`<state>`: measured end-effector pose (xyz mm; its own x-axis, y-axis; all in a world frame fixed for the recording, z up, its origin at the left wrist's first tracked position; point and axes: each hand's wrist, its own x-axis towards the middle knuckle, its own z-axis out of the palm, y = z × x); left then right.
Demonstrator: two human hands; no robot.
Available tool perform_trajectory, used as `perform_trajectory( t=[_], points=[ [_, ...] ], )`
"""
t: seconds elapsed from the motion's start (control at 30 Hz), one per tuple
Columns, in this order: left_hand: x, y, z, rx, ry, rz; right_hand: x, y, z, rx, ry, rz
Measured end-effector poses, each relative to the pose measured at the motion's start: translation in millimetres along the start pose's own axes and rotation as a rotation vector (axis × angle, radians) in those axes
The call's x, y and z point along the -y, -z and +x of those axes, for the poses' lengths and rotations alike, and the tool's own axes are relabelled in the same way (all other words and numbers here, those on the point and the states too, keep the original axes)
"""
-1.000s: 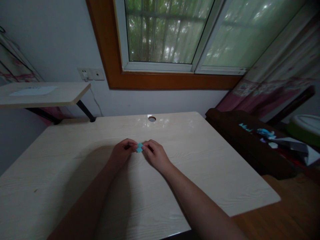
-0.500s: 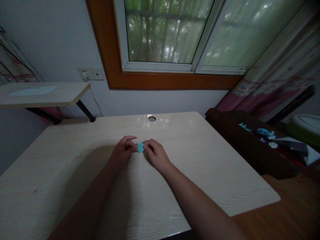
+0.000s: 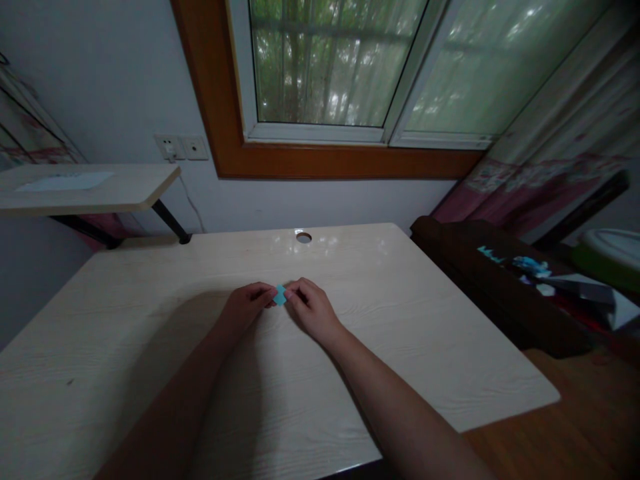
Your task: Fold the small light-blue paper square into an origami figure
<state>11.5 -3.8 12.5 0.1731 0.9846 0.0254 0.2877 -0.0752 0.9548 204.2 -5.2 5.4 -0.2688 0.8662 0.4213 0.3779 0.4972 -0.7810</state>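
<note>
A small light-blue piece of folded paper point(image 3: 280, 295) is held between my two hands, just over the middle of the desk. My left hand point(image 3: 246, 303) pinches its left corner between thumb and fingers. On the opposite side, my right hand point(image 3: 313, 305) grips the right corner, thumb on top. The fingertips cover both side corners of the paper, so its fold lines cannot be made out. Under the hands lies the pale wood-grain desk point(image 3: 410, 333).
A raised shelf point(image 3: 125, 190) on black legs stands at the desk's back left. The desk top has a round cable hole point(image 3: 304, 238) near the wall. Beyond the right edge, a dark wooden piece of furniture point(image 3: 465, 287) carries blue bits point(image 3: 533, 267) and a green container point(image 3: 613, 257).
My left hand's raised index finger has come down and closed in toward the thumb at the paper. The right hand has barely moved.
</note>
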Motion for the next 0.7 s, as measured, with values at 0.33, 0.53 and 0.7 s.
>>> perform_trajectory(
  t=[0.33, 0.53, 0.7],
  points=[
    [2.1, 1.5, 2.6, -0.100, 0.020, -0.087, -7.4, -1.3, 1.2, -0.117, -0.127, 0.031],
    [6.2, 0.1, 4.6, -0.122, 0.029, -0.147, -4.1, -0.2, 1.2, -0.089, -0.103, 0.052],
    [8.3, -1.2, 5.3, -0.127, 0.010, -0.210, -6.6, -2.8, 0.6, -0.051, -0.112, 0.029]
  ],
)
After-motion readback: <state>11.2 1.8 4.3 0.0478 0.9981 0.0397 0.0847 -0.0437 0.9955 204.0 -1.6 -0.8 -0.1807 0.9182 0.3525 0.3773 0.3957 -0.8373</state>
